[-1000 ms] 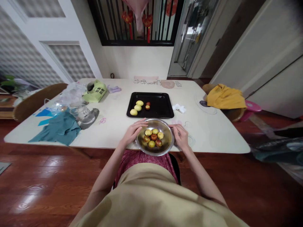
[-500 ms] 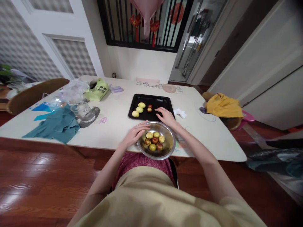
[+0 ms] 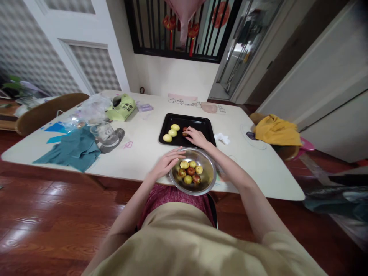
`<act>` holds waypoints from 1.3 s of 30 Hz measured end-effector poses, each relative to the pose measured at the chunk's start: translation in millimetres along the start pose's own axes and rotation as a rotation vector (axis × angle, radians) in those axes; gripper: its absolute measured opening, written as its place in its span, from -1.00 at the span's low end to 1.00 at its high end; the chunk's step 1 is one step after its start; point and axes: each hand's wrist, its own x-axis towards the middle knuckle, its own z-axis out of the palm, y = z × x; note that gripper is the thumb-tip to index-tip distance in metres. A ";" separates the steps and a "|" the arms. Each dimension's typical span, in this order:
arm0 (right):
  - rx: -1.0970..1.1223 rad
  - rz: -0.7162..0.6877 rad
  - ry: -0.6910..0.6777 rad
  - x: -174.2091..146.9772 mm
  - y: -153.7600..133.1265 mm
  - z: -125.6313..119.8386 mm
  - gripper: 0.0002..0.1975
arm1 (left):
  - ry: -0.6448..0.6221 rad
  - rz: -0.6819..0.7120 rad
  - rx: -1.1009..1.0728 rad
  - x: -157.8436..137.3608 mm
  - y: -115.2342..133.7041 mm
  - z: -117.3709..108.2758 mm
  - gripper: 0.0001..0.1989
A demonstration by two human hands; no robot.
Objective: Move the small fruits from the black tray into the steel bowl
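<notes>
1. Right hand (image 3: 196, 137) right at the reddish fruit (image 3: 184, 131) on the black tray (image 3: 199, 122), can't tell whether its grip is clamped
2. Left hand (image 3: 169, 161) lies along the steel bowl (image 3: 207, 180), fingers stretched
3. Bowl's at the counter (image 3: 138, 161) edge

Both forearms are bare. The left forearm (image 3: 138, 197) slants forward and inward from the lower left, its elbow bent, ending in a roughly straight left wrist (image 3: 152, 176). The left hand (image 3: 167, 163) is held palm down, fingers (image 3: 176, 153) long, nearly straight and close together, pointing to the right; the thumb lies apart from them on the near side. The right forearm (image 3: 230, 168) reaches farther forward, angled across to the left. The right hand (image 3: 197, 137), beyond the left, has its back upward and its fingers curved; whether they grip is unclear.
</notes>
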 end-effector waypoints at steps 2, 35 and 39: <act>-0.020 0.013 0.002 1.2 1.6 0.3 -0.72 | -0.003 -0.011 -0.001 -0.2 -0.3 0.1 -0.58; 0.074 -0.037 -0.042 -142.6 -96.0 -63.7 -0.70 | -0.008 -0.027 -0.046 1.7 7.6 -3.8 -0.54; 0.057 -0.027 -0.056 -143.3 -95.8 -59.3 -0.68 | -0.006 -0.026 -0.054 2.1 8.5 -4.2 -0.55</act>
